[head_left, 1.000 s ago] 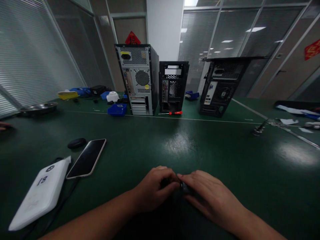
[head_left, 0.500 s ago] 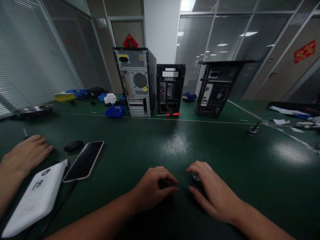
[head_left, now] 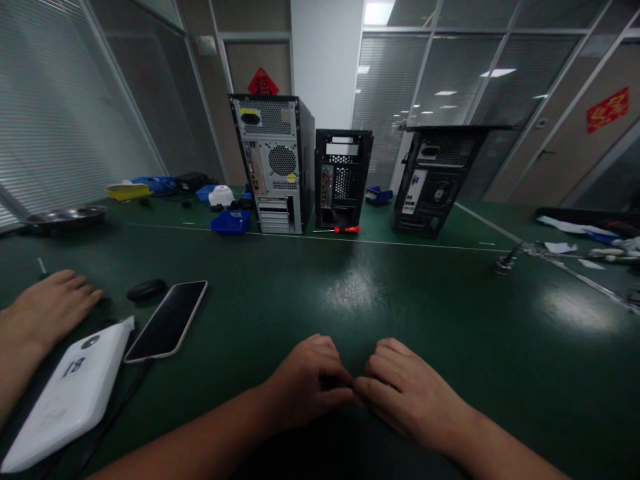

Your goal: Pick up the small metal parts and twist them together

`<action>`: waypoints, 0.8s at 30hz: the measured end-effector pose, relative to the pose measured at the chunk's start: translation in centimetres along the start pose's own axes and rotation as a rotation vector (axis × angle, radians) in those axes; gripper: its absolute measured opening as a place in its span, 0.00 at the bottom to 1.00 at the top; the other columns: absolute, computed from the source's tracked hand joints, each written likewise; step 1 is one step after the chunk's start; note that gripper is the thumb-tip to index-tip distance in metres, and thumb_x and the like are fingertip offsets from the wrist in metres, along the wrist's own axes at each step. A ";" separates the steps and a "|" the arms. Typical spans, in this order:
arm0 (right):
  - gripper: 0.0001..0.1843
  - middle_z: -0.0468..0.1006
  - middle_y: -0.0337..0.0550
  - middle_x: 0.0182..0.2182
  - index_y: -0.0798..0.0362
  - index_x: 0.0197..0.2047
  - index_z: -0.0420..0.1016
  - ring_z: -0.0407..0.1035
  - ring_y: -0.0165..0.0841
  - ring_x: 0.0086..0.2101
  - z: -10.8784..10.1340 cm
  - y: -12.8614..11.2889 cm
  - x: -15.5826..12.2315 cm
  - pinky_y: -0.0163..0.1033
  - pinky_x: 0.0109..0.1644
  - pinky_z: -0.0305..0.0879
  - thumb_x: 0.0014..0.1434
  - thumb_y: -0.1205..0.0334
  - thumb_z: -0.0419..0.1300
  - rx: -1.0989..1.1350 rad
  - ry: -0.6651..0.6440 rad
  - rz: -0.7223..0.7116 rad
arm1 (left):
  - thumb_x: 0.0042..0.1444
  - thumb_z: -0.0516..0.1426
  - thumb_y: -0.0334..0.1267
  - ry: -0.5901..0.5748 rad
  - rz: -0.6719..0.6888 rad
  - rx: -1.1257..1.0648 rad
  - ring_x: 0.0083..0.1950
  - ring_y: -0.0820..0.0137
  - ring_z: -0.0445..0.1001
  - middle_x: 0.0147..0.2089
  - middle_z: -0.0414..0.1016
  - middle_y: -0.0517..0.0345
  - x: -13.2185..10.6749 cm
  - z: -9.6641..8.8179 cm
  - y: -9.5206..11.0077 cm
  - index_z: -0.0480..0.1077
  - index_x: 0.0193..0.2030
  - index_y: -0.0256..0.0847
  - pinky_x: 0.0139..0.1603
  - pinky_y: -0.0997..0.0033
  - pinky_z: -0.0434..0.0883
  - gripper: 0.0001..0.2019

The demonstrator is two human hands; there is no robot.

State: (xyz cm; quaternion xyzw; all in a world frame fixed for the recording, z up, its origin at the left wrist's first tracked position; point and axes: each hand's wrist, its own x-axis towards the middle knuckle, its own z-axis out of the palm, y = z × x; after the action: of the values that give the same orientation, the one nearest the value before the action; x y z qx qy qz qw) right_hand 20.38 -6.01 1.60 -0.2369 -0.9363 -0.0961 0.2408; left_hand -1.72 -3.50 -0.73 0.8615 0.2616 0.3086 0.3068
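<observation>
My left hand (head_left: pixel 310 383) and my right hand (head_left: pixel 405 393) meet at the near edge of the green table (head_left: pixel 380 293), fingertips touching. Both are curled round a small dark thing that the fingers almost fully hide. To the left lie a black phone (head_left: pixel 167 320), face up, and a white flat pack (head_left: pixel 65 397) marked with a number. A small black oval case (head_left: pixel 146 289) sits just beyond the phone.
Another person's hand (head_left: pixel 47 310) rests flat at the left edge. Three computer cases (head_left: pixel 277 163) (head_left: pixel 344 177) (head_left: pixel 435 180) stand at the back with a red-handled screwdriver (head_left: pixel 345 229). Blue bins (head_left: pixel 230 222), a metal dish (head_left: pixel 65 217) and scattered parts (head_left: pixel 575 250) lie around.
My hands drew apart half a second ago, showing a small round piece under the right fingers, then closed together again. The other person's hand came onto the table at left.
</observation>
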 end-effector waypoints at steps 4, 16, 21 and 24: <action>0.06 0.69 0.37 0.27 0.50 0.41 0.72 0.60 0.29 0.30 0.0 0.0 0.0 0.40 0.39 0.53 0.66 0.64 0.54 0.015 -0.051 0.002 | 0.63 0.58 0.57 0.011 0.031 0.011 0.33 0.67 0.70 0.26 0.75 0.56 0.0 0.1 -0.1 0.81 0.32 0.41 0.42 0.65 0.63 0.22; 0.17 0.76 0.43 0.37 0.48 0.43 0.70 0.69 0.35 0.37 -2.6 11.2 -6.8 0.44 0.44 0.63 0.66 0.46 0.49 0.145 -0.122 0.897 | 0.61 0.65 0.42 0.013 -0.014 -0.020 0.35 0.68 0.71 0.29 0.78 0.58 0.1 -0.3 0.1 0.80 0.34 0.41 0.43 0.66 0.63 0.08; 0.24 0.76 0.46 0.34 0.50 0.44 0.68 0.71 0.37 0.32 -2.5 15.3 -10.6 0.43 0.37 0.66 0.66 0.41 0.43 0.107 0.026 1.164 | 0.60 0.66 0.40 0.005 0.003 -0.022 0.35 0.69 0.70 0.30 0.77 0.59 0.1 -0.2 0.0 0.80 0.34 0.40 0.43 0.67 0.62 0.07; 0.25 0.76 0.43 0.30 0.51 0.43 0.69 0.70 0.35 0.29 -1.9 16.2 -11.5 0.41 0.33 0.65 0.65 0.40 0.43 0.121 0.092 1.282 | 0.59 0.66 0.39 0.020 0.017 -0.024 0.35 0.70 0.70 0.30 0.77 0.60 0.0 -0.1 -0.1 0.79 0.33 0.39 0.42 0.68 0.62 0.07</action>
State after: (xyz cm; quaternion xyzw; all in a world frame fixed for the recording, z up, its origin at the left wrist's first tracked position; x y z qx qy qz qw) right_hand 37.99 2.93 -1.38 -0.7308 -0.6017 0.1096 0.3032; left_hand -1.81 -3.35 -0.76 0.8569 0.2539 0.3227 0.3117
